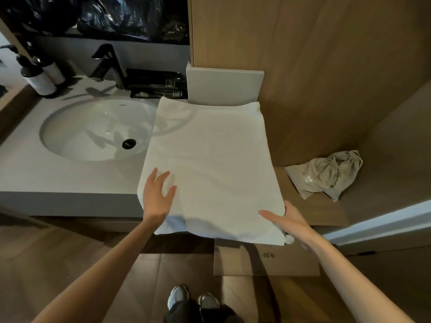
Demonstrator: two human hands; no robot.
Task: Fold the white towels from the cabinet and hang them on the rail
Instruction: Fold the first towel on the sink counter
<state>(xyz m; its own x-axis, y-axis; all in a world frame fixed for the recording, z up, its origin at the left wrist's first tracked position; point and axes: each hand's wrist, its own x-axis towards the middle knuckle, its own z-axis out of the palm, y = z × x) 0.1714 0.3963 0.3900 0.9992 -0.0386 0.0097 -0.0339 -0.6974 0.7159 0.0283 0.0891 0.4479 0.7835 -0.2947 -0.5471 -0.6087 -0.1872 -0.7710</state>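
Towel (210,159), left hand (158,194) spread flat atop near-left corner; right hand (289,222) grips near-right edge

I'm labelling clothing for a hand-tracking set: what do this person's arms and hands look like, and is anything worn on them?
The left forearm and right forearm are bare to the frame edge, with no sleeves showing. The left hand and right hand wear no gloves. No watch, bracelet or ring is visible on either wrist or on the fingers that show.
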